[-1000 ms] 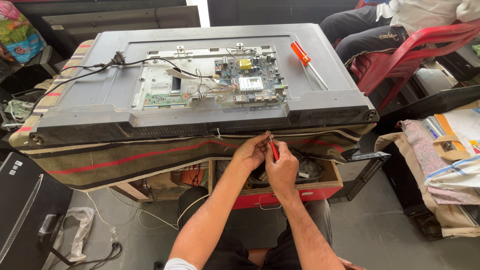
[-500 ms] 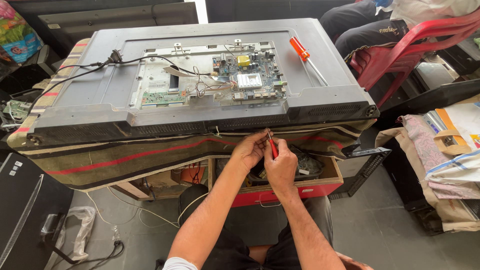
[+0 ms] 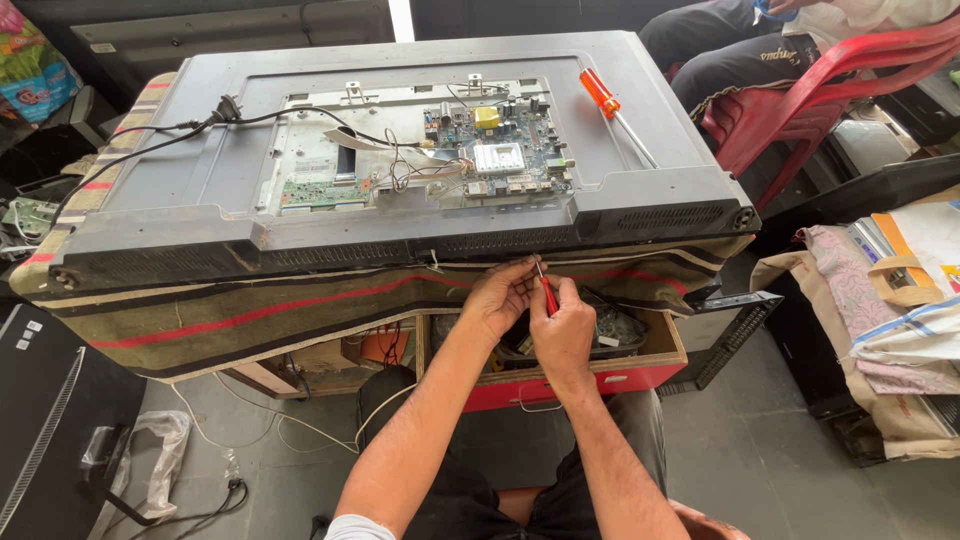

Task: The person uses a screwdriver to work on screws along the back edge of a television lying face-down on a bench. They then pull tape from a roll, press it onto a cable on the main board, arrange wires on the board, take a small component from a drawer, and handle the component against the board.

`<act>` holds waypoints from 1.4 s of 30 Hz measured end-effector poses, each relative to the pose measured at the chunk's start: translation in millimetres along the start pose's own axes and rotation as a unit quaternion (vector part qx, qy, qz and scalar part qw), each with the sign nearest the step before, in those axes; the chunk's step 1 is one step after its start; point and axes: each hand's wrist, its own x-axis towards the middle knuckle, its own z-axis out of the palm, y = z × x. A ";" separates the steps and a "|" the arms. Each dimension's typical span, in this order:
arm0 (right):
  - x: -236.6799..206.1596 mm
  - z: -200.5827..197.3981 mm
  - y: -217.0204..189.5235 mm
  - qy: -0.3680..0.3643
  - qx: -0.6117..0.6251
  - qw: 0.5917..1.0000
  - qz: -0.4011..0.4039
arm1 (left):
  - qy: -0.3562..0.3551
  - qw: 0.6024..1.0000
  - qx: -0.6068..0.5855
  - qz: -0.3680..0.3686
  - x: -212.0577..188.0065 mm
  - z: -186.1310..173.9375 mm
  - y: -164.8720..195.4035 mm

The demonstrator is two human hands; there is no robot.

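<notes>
A flat television (image 3: 200, 170) lies face down on a striped cloth, its back cover off and circuit boards (image 3: 490, 150) with loose wires showing. My right hand (image 3: 565, 325) grips a small red-handled screwdriver (image 3: 546, 292), tip up, just below the set's near edge. My left hand (image 3: 500, 295) is beside it, fingers pinched at the screwdriver's tip close to the bezel. Both hands hover over an open red drawer (image 3: 640, 375) of parts.
A bigger orange-handled screwdriver (image 3: 612, 115) rests on the set's right side. A power cord (image 3: 150, 135) trails off to the left. Another person sits on a red plastic chair (image 3: 830, 90) at the far right. Bags and papers (image 3: 890, 290) sit to the right, cables on the floor at left.
Both hands stay together at the set's near edge with the small screwdriver; only slight finger shifts show. The view has tilted a little.
</notes>
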 end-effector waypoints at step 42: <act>1.8 0.5 9.3 -0.008 -0.012 1.000 0.017 | -0.016 1.000 -0.014 0.016 8.9 -6.1 -7.6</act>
